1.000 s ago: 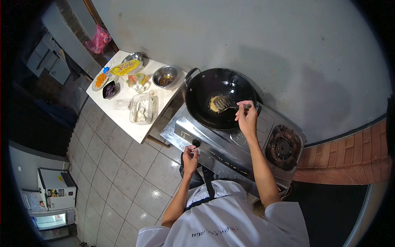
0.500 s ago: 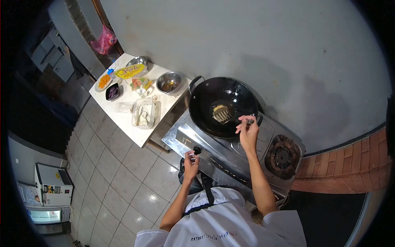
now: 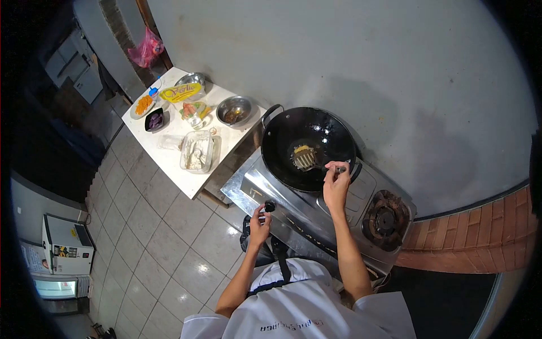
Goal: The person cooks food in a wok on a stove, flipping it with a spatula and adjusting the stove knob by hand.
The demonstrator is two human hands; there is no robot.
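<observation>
My right hand (image 3: 337,179) is closed around the handle of a slotted spatula (image 3: 305,161). The spatula's head rests low in a large black wok (image 3: 282,135), over a small yellowish piece of food (image 3: 304,149) frying in the bottom. What the food is, I cannot make out. At the front of the gas stove (image 3: 265,183), my left hand (image 3: 259,225) has its fingers curled at a black stove knob (image 3: 270,206).
A white table (image 3: 175,178) stands left of the stove. It bears a steel bowl (image 3: 234,111), a clear tub of white powder (image 3: 197,152), a plate of orange pieces (image 3: 143,106) and a black bowl (image 3: 154,120). A second burner (image 3: 386,219) lies right of the wok.
The spatula's head has shifted slightly within the wok, and more of the yellowish food shows beyond it. My right hand has moved a little with the handle. My left hand stays at the knob.
</observation>
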